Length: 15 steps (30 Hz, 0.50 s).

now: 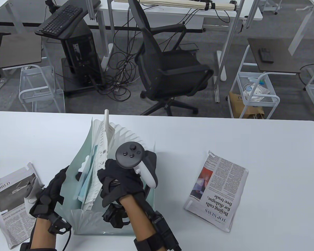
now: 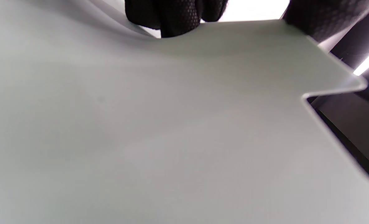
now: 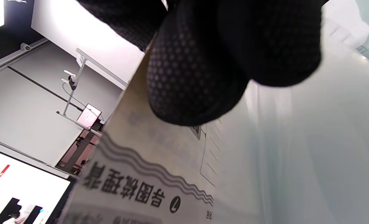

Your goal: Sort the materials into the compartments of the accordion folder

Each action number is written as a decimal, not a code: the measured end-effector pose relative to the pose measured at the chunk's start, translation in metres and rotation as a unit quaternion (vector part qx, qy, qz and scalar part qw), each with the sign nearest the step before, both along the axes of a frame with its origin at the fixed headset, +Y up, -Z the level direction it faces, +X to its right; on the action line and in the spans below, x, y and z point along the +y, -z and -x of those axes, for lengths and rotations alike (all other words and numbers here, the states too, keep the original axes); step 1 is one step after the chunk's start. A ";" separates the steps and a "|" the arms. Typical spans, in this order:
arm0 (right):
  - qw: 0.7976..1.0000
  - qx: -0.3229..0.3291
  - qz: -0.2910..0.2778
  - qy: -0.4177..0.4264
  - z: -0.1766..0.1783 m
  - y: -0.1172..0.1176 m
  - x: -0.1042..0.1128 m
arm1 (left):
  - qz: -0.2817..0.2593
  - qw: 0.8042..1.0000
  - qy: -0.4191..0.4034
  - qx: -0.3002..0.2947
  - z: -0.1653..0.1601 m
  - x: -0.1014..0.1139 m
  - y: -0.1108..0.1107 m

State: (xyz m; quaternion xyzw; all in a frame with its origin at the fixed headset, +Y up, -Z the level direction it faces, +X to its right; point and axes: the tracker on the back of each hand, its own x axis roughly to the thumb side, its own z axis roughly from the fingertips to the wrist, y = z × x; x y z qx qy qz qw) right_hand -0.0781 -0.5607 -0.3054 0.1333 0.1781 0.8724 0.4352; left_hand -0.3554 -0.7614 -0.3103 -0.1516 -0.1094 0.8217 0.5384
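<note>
A pale green accordion folder (image 1: 79,159) stands open on the white table, with white pleated dividers (image 1: 128,136) fanned at its back. My left hand (image 1: 53,187) grips the folder's front cover, which fills the left wrist view (image 2: 172,124). My right hand (image 1: 120,183) reaches into the folder and grips a printed paper sheet (image 1: 100,157) standing among the compartments. In the right wrist view my fingers (image 3: 200,71) press on that printed sheet (image 3: 153,174). Light blue sheets (image 1: 87,180) sit in a front compartment.
A folded newspaper (image 1: 217,189) lies on the table to the right of the folder. Another newspaper (image 1: 7,204) lies at the left edge under my left wrist. A black office chair (image 1: 164,62) stands beyond the table's far edge.
</note>
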 end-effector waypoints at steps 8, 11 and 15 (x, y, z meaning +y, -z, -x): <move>1.000 0.010 0.014 0.014 -0.002 0.003 0.000 | 0.000 1.000 -0.006 0.001 0.000 0.000 -0.001; 0.999 0.006 0.031 -0.008 0.002 0.010 -0.010 | 0.000 1.000 -0.006 0.001 0.000 0.000 -0.001; 0.998 0.007 0.059 -0.036 0.012 0.018 -0.030 | 0.000 1.000 -0.004 -0.001 0.000 0.000 -0.001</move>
